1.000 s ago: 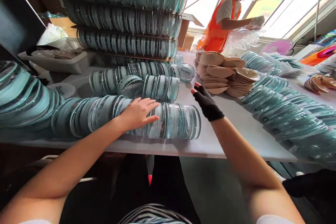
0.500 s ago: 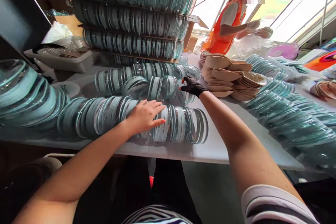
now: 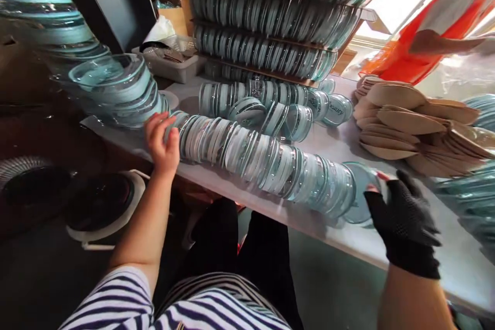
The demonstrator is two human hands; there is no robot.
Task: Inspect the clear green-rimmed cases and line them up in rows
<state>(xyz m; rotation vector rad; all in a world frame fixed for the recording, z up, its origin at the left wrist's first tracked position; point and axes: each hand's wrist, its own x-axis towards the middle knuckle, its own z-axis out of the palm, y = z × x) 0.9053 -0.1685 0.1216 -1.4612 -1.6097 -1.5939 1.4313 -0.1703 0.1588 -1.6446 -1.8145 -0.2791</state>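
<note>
A long row of clear round plastic cases (image 3: 251, 152) with pale green rims lies on its side along the table's front edge. My left hand (image 3: 162, 142), bare, is at the row's left end with fingers apart, close against the end cases. At the opposite end, my right hand (image 3: 404, 211) wears a black fingerless glove. Its thumb and forefinger grip the edge of a clear round case (image 3: 359, 193) that leans at the row's end. The glove hides its other fingers in part. Behind the row lie more loose cases (image 3: 297, 121), some with black lettering.
Stacked rows of cases (image 3: 266, 20) rise at the back. Tan oval pads (image 3: 410, 118) are piled at right. A grey basket (image 3: 178, 67) and a leaning stack of cases (image 3: 124, 93) stand left. A person in an orange vest (image 3: 417, 46) is beyond the table.
The view has turned left. My left hand has gone from the row's middle to its left end. My right hand has come from the back cases to the row's right end.
</note>
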